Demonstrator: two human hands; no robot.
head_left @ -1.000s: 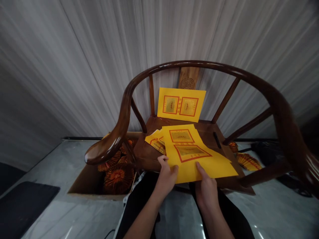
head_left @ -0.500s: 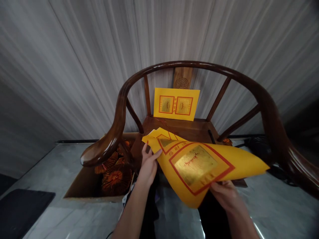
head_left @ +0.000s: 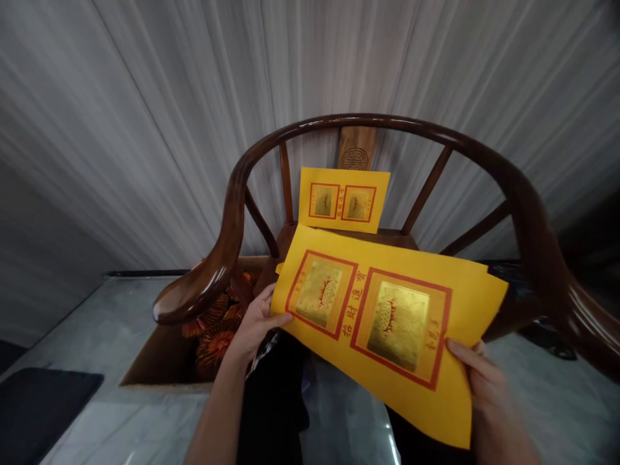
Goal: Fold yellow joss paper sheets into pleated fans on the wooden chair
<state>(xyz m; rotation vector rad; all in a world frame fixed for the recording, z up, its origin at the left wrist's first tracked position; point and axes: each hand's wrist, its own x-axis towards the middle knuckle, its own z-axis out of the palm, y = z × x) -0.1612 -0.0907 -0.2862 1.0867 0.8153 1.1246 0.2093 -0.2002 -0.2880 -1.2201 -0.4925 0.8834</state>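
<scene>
Your left hand (head_left: 254, 323) and right hand (head_left: 491, 397) pinch opposite edges of a gold-panelled yellow paper sheet (head_left: 387, 323); beyond both hands, a matching sheet (head_left: 343, 200) leans against the wooden armchair (head_left: 203, 284).

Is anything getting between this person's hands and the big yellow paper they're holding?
Nothing visible does. The left hand and right hand each grasp an edge of the yellow paper sheet directly. The wooden chair arm lies off to the left, apart from the sheet.
</scene>
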